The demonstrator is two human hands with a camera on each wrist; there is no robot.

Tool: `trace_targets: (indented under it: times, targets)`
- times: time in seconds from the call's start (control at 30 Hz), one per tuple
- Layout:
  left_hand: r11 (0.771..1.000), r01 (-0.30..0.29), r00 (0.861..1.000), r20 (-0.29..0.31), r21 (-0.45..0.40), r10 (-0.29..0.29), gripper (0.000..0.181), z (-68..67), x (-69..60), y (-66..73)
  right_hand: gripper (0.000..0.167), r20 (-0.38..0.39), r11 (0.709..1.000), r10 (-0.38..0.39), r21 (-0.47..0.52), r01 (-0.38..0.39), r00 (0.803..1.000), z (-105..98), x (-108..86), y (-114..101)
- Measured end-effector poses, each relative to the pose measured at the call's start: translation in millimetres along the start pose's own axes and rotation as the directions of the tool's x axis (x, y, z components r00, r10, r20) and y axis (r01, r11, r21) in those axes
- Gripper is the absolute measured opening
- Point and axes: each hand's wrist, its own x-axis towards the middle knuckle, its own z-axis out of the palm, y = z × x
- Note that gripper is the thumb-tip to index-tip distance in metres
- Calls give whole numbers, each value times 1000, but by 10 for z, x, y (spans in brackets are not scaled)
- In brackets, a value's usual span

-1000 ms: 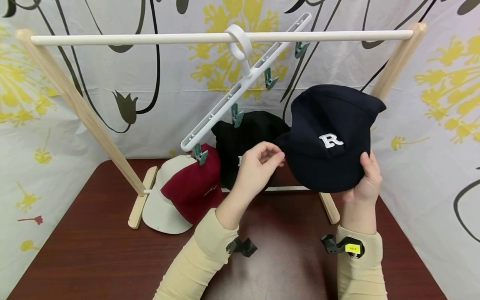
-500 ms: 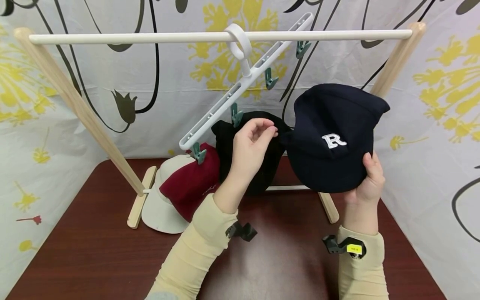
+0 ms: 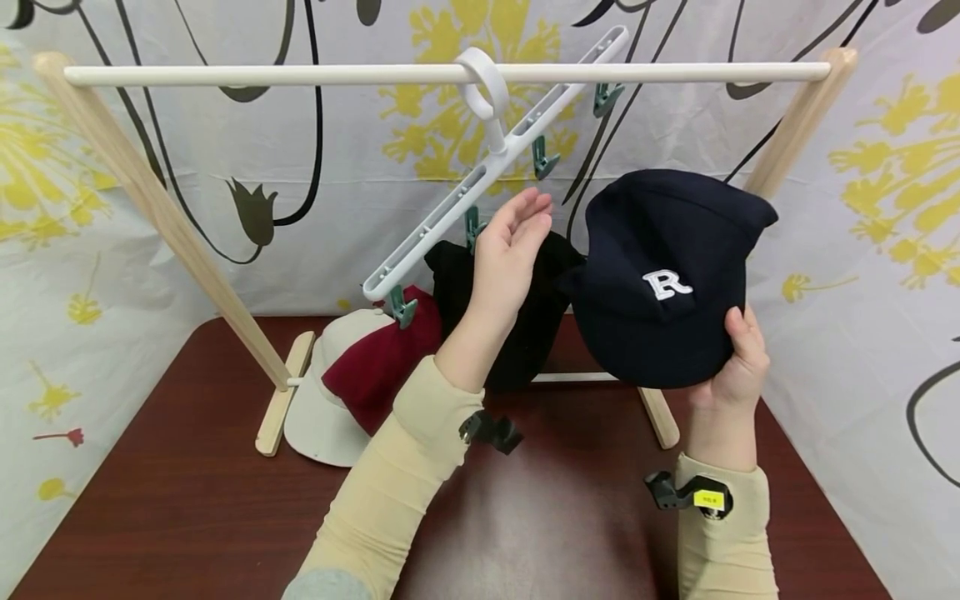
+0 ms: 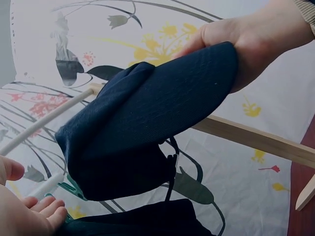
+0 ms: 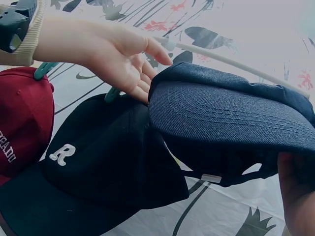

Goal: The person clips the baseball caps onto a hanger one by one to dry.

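A navy baseball cap (image 3: 660, 250) with a white R is held up at the right of the head view. My right hand (image 3: 731, 362) grips its brim edge, thumb in front, other fingers behind. My left hand (image 3: 506, 258) is raised before the hanger, its fingers loosely bent and holding nothing. It is left of the navy cap, near the green clips (image 3: 543, 158) of the white hanger (image 3: 442, 212). Behind it a black R cap (image 5: 98, 152) hangs at one clip, and a maroon and white cap (image 3: 378, 358) hangs at the front clip.
The hanger's hook is over the white rod (image 3: 262, 75) of a rack with wooden legs (image 3: 172, 225). The rack stands on a dark red-brown table (image 3: 187, 500). A floral cloth (image 3: 375, 150) covers the wall behind.
My left hand has left the navy cap's edge and moved left and up toward the hanger's clips, its fingers straightening somewhat. The right hand and navy cap have barely moved.
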Motion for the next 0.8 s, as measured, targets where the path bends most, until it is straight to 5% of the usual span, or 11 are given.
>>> trace_targets:
  times: [0.33,0.8]
  targets:
    - [997,59,998,3,-48,-59,63,78,132,24,25,24,1000,9,5,-9,1000,-2,9,-3]
    - [970,158,987,-50,182,-152,75,148,444,33,23,52,1000,24,14,-25,998,10,-4,29]
